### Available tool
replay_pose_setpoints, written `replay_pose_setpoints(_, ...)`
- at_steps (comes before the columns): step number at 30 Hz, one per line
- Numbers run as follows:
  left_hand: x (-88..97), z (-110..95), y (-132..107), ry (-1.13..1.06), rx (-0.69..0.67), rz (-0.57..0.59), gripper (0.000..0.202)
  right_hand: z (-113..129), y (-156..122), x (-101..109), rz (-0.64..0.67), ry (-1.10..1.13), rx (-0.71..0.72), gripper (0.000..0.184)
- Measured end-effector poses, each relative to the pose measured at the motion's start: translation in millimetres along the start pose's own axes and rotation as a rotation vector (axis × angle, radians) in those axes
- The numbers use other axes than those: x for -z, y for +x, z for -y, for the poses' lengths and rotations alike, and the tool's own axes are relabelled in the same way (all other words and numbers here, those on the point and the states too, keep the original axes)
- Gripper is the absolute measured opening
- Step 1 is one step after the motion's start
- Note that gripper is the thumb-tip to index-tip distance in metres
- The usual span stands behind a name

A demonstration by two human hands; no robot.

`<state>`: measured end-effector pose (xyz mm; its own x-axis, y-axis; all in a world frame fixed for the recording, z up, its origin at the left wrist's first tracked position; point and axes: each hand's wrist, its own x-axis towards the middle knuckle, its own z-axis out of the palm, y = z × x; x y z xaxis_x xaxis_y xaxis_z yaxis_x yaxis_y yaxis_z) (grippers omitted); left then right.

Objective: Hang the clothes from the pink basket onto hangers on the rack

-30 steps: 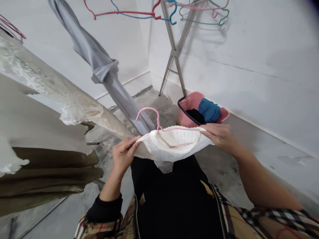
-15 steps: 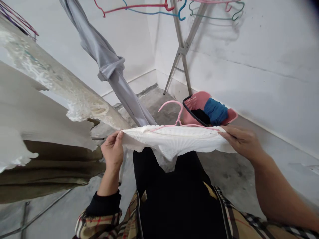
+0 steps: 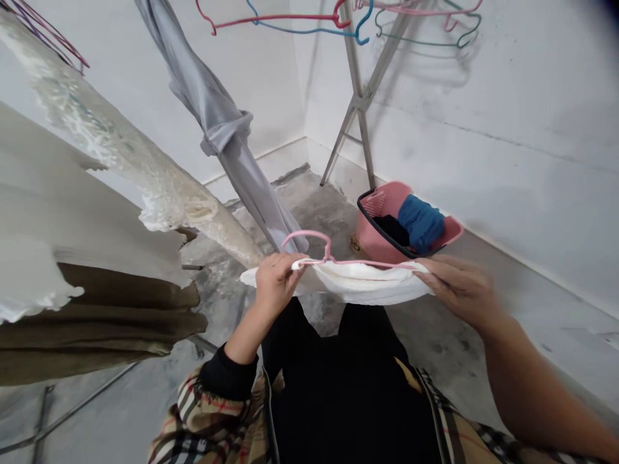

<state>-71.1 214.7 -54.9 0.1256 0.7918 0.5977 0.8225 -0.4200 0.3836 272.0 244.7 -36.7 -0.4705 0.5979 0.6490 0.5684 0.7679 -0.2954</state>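
Head view, and it's all about the white garment [image 3: 372,287] held out level in the middle, above the floor [image 3: 314,206] and in front of the person's knees. A pink hanger [image 3: 365,263] runs along its top edge, hook sticking up clear of the cloth and curving over to the left.

Left hand [image 3: 276,282] has thumb and fingers clamped on the cloth just left of the hook, with a bit of white poking out past it on the left. Right hand [image 3: 459,290] is pinched onto the other end, right where the hanger's arm meets the fabric. My guess is that holding both sides keeps the garment spread and stops it sliding off the hanger. The middle sags between the two grips, so it looks soft and floppy.

Further out, a pink basket [image 3: 370,237] sits on the floor on the far right, against the wall, with blue cloth [image 3: 420,222] and black cloth [image 3: 393,229] in it. Probably tucked there to stay out from underfoot. Behind it is a crossed-leg rack [image 3: 358,103], with red [image 3: 280,19], blue [image 3: 309,32] and green [image 3: 425,42] hangers up top at the far side.
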Motion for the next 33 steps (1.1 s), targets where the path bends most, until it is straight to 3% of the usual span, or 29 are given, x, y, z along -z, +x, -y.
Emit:
replay_pose_setpoints(4, -4.3, -13, -1, -0.164, -0.052, 0.063, 0.028, 11, 5, -3, 0.155, 0.012, 0.051, 0.024)
replay_pose_setpoints(7, -2.4, -15, 0, -0.203, -0.035, -0.001, 0.023, 8, 5, -1, 0.204, 0.0, 0.04, 0.026)
replay_pose_setpoints(11, 5.3, -7, 3, -0.204, 0.065, -0.096, 0.019, -8, 0, 5, 0.165, -0.054, -0.039, 0.027)
replay_pose_setpoints(19, 5.1, 9, 7, -0.286, 0.292, -0.085, 0.018, -13, 0, 23, 0.122, 0.071, -0.236, 0.022)
replay_pose_setpoints(25, -10.6, 47, -8, -0.039, 0.337, -0.119, 0.034, -25, -3, 58, -0.055, -0.095, -0.331, 0.019)
replay_pose_setpoints(28, -29.1, 74, -34, 0.162, 0.463, 0.022, 0.039, -32, -3, 77, -0.131, -0.184, -0.428, 0.026)
replay_pose_setpoints(30, -45.8, 89, -58, 0.293, 0.65, 0.304, 0.044, -32, 2, 86, -0.193, -0.264, -0.466, 0.03)
replay_pose_setpoints(33, -72.4, 104, -96, 0.343, 0.796, 0.422, 0.05, -23, 22, 91, -0.293, -0.388, -0.482, 0.033)
